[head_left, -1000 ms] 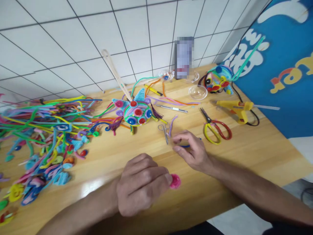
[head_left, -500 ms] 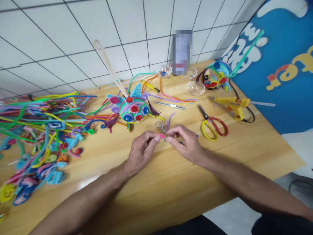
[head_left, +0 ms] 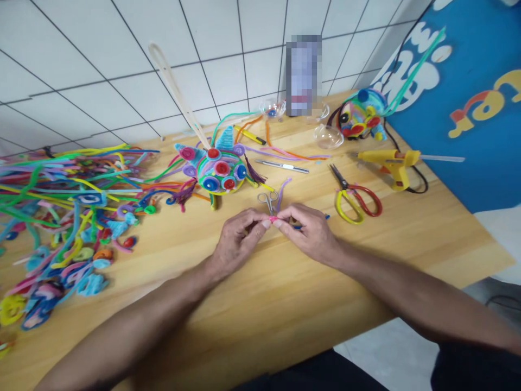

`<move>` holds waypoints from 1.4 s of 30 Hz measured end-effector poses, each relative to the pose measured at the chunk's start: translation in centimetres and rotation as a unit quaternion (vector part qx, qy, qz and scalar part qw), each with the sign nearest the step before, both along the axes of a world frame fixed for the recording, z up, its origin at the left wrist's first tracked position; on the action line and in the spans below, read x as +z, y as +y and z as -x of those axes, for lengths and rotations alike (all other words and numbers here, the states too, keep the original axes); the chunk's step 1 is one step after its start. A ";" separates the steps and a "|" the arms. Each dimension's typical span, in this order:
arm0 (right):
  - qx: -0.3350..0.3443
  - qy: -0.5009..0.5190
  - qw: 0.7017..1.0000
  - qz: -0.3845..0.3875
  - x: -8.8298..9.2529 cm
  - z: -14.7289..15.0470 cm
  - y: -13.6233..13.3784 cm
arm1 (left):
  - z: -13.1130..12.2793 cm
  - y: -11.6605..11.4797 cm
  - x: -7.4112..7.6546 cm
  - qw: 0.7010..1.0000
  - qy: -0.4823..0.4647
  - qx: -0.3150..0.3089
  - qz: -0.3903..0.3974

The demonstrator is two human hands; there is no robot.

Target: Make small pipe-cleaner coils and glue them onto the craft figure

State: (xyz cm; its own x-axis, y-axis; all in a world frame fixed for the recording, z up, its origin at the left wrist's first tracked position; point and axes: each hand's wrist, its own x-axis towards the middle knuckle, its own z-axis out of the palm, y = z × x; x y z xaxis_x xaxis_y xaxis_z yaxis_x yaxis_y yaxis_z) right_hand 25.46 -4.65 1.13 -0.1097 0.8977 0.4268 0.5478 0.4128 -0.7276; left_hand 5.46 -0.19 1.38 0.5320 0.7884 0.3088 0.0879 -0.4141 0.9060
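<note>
Between my fingertips is a small pink coil, seemingly of pipe cleaner; its exact shape is mostly covered. My left hand pinches it from one side with thumb and forefinger. From the other side my right hand pinches it too, so both hands nearly meet. Just beyond the fingertips lie small silver scissors and a short purple pipe cleaner. Farther back sits a round pipe-cleaner animal head with blue ears, red and blue discs and dark tassels.
Left, a heap of colourful pipe cleaners covers the wooden table. Right are red-and-yellow scissors, a yellow glue gun and a second decorated head. A craft knife, a yellow cutter and clear domes lie behind.
My right hand has come in to grip the pink coil alongside the left, closing the small gap between the fingertips. The camera view has shifted slightly.
</note>
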 end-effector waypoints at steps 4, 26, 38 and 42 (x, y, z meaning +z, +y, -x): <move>-0.007 -0.008 1.000 0.000 -0.1 -0.2 0.2 | 0.0 0.0 -0.3 0.999 0.013 0.022 0.019; 0.055 -0.246 0.966 -0.049 0.7 -5.3 3.6 | -0.5 0.9 -0.4 0.997 0.004 0.042 0.070; 0.031 -0.273 0.960 -0.058 -0.5 -3.5 4.3 | -0.6 0.9 -0.2 0.995 0.010 0.053 0.087; 0.018 -0.256 0.964 -0.063 -0.5 -4.0 4.3 | -0.7 0.9 -0.5 0.995 0.010 0.054 0.085</move>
State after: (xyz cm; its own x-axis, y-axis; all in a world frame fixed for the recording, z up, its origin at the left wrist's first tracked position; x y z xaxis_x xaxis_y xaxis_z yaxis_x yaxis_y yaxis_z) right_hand 29.48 -0.39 0.63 -0.3645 0.8342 0.4138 0.8062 0.5051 -0.3080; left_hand 6.13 0.75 0.88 0.4467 0.8809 0.1564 0.1421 -0.2424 0.9597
